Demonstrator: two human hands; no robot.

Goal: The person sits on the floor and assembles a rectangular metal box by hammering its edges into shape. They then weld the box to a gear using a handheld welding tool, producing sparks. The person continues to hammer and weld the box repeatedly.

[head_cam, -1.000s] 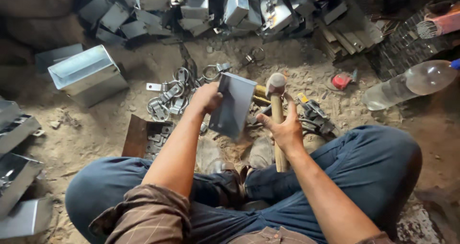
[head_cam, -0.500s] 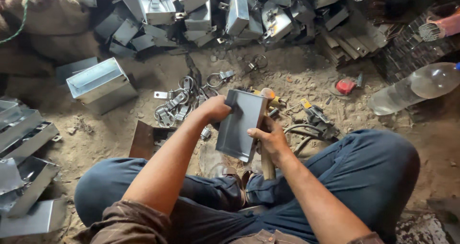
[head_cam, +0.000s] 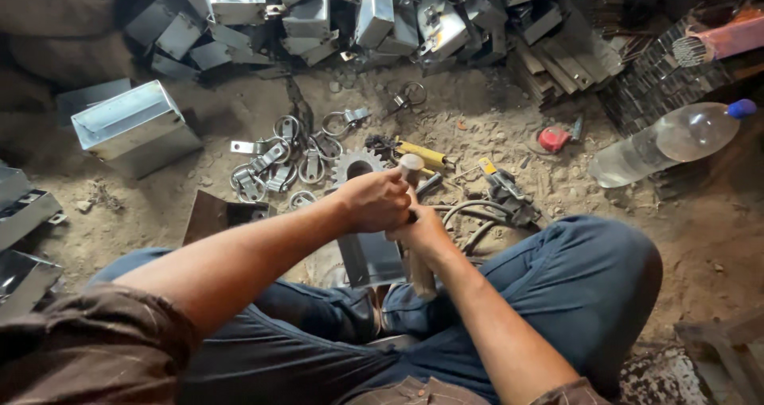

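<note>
Left hand [head_cam: 380,200] closed over top edge of grey sheet-metal piece [head_cam: 370,258], piece standing upright between crossed legs on dirt floor [head_cam: 509,126]. Right hand [head_cam: 420,231] wrapped round wooden hammer handle, hammer [head_cam: 412,214] long axis vertical, head up, just beside left fingers. Both hands touching, metal directly below.

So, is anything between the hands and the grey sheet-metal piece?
Nothing visible: the left hand grips the top of the grey sheet-metal piece, and the right hand, holding the wooden-handled hammer, sits against it.
</note>
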